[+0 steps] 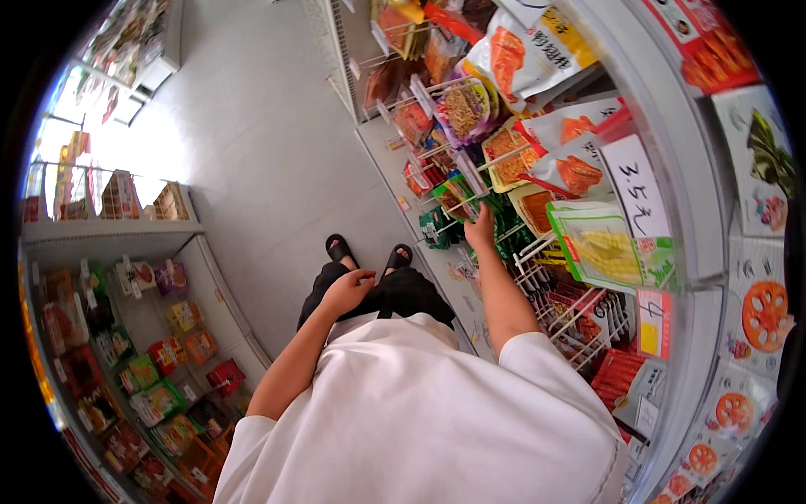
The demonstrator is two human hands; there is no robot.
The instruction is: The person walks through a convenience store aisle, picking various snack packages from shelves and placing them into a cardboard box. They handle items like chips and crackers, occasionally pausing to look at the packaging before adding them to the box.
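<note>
My right hand [480, 228] reaches into the snack rack on the right and touches the lower edge of a green snack packet [454, 198] hanging on a hook. Whether its fingers have closed on the packet cannot be made out. Dark green packets [513, 220] hang just beyond that hand, and a tray-shaped packet with orange-brown food [535, 209] is close by. In front of my black shorts, my left hand [349, 291] hangs with loosely bent fingers and nothing in it.
White wire hooks [504, 157] jut from the right rack. A green-edged packet of pale yellow food [604, 249] hangs near a handwritten price card [636, 186]. Another shelf unit [113, 228] with hanging packets stands at left. Grey tiled floor [277, 126] runs between the racks.
</note>
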